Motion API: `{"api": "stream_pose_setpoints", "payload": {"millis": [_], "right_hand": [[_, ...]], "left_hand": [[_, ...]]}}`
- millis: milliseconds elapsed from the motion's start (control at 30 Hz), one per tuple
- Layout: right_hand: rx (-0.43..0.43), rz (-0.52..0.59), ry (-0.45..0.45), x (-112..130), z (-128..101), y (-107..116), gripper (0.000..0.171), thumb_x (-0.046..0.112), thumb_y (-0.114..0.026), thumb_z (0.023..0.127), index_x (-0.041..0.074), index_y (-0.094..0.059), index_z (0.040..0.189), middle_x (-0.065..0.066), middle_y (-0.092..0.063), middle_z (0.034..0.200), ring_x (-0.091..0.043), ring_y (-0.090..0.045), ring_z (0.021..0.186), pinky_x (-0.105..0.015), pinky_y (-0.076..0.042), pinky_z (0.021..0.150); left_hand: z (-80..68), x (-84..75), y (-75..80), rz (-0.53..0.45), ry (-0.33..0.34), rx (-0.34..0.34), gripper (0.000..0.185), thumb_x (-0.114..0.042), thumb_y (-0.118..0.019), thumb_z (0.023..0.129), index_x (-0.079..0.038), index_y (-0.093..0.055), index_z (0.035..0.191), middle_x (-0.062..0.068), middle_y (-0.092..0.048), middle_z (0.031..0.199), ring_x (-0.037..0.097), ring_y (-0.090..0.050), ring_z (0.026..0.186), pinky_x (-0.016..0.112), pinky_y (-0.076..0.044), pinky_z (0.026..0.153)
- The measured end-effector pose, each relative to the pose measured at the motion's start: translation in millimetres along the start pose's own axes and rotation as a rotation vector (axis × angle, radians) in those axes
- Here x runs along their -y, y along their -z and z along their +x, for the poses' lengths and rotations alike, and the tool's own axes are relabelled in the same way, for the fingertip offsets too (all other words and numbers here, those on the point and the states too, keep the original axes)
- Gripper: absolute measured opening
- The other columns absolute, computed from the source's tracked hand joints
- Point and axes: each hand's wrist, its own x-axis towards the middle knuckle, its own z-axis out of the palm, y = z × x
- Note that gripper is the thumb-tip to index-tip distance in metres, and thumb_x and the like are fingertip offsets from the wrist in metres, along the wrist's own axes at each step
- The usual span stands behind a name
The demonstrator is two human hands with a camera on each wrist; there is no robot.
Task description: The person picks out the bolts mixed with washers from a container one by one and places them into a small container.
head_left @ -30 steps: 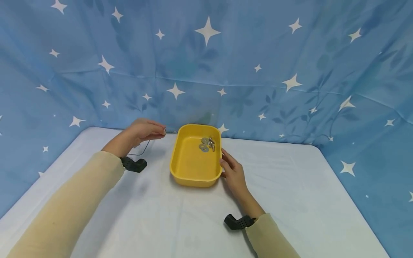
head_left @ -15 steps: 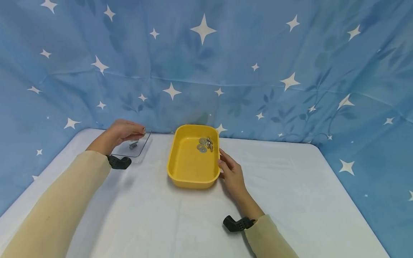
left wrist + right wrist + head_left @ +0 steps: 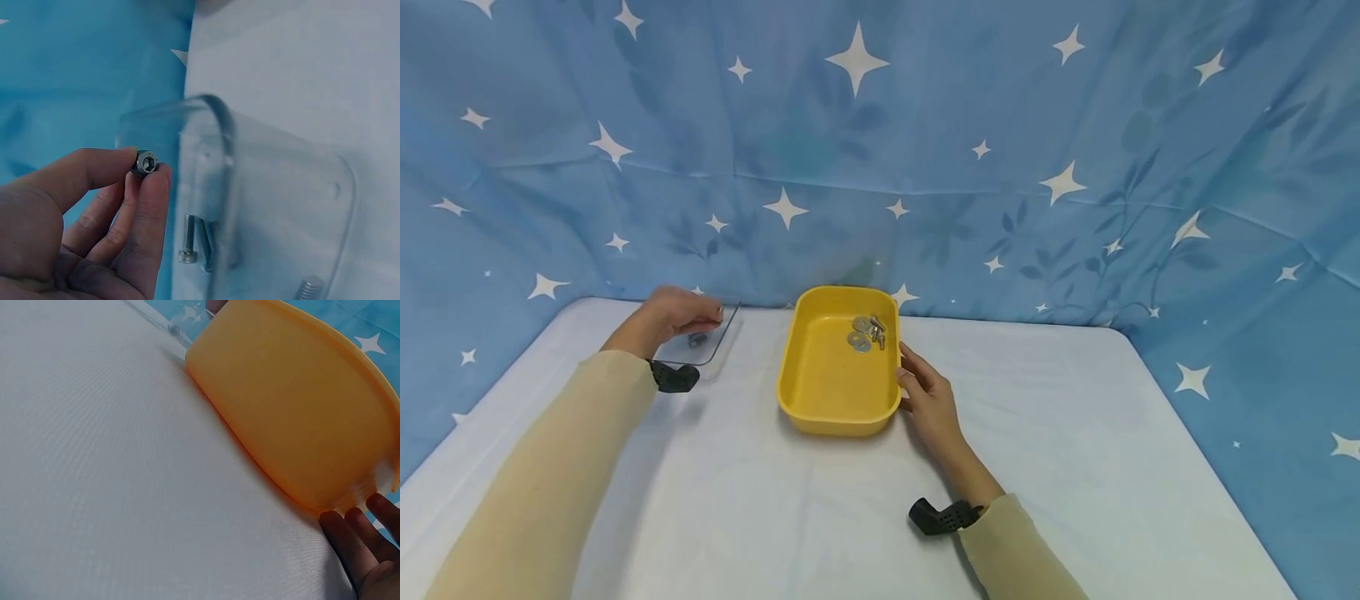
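Hex-socket bolt [image 3: 147, 163], apparently — pinched, yellow tray [image 3: 822, 379]

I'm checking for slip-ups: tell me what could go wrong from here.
The silver metal socket-head bolt, pinched by the left hand, might slip free. That hand, close to the clear, rounded plastic box, could bump it. The right hand, against the yellow rectangular plastic tray, may jolt its flat round silver washers.

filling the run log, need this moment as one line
left hand: pinches bolt by clear box | right hand: touches yellow tray | inside tray: washers, screws
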Motion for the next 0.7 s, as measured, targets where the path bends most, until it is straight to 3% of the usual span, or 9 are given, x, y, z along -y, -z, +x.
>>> {"api": "stream_pose_setpoints", "payload": {"millis": [167, 400, 600, 700], "right_hand": [[0.001, 0.001, 0.004, -1.7, -0.7, -0.1, 0.046, 0.025, -0.054, 0.105, 0.027, -0.049, 0.151, -0.008, -0.059, 0.145, -0.03, -0.065, 0.122, -0.025, -0.064, 0.078], [0.006, 0.005, 0.003, -2.9, -3.6, 0.8, 0.046, 0.027, -0.054, 0.105, 0.027, -0.049, 0.151, -0.009, -0.058, 0.145, -0.031, -0.064, 0.123, -0.025, -0.064, 0.078], [0.004, 0.004, 0.007, -2.4, -2.9, 0.5, 0.045, 0.027, -0.054, 0.106, 0.028, -0.049, 0.151, -0.009, -0.058, 0.145, -0.031, -0.064, 0.123, -0.025, -0.064, 0.079], [0.003, 0.002, 0.009, -2.0, -2.2, 0.3, 0.045, 0.026, -0.053, 0.106, 0.028, -0.049, 0.151, -0.009, -0.058, 0.145, -0.03, -0.064, 0.123, -0.025, -0.064, 0.079]], "left_hand": [[9.7, 12.5, -1.8, 0.012, -0.012, 0.016, 0.05, -0.002, -0.069, 0.092, 0.01, -0.053, 0.138, -0.008, -0.066, 0.076, 0.002, -0.069, 0.069, 0.027, -0.063, 0.087], [18.9, 21.5, -11.0, 0.027, 0.048, -0.021, 0.052, -0.001, -0.068, 0.092, 0.01, -0.052, 0.14, -0.007, -0.066, 0.074, 0.002, -0.067, 0.066, 0.027, -0.063, 0.085], [39.2, 28.1, -7.5, 0.026, 0.067, -0.046, 0.052, -0.002, -0.07, 0.092, 0.007, -0.054, 0.14, -0.005, -0.066, 0.075, 0.003, -0.068, 0.065, 0.026, -0.064, 0.081], [39.5, 28.0, -6.0, 0.026, 0.058, -0.045, 0.052, -0.002, -0.07, 0.092, 0.007, -0.054, 0.141, -0.005, -0.066, 0.075, 0.002, -0.069, 0.066, 0.027, -0.064, 0.082]]}}
